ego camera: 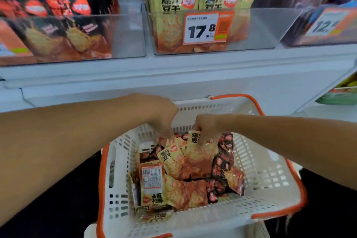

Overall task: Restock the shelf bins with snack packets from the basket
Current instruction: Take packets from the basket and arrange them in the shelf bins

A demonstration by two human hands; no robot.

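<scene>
The right hand [205,127] pinches the top edge of a yellow packet [201,148], fingers curled round it, inside the basket [270,176]. The left hand [160,116] reaches down beside it with fingers curled onto the packets; whether it grips one I cannot tell. The white shelf [173,75] spans the view above, carrying clear bins: the middle bin [260,29] holds yellow packets behind a 17.8 price tag [201,28], the left bin [127,35] dark packets. The white, orange-rimmed basket holds mixed yellow and dark packets.
</scene>
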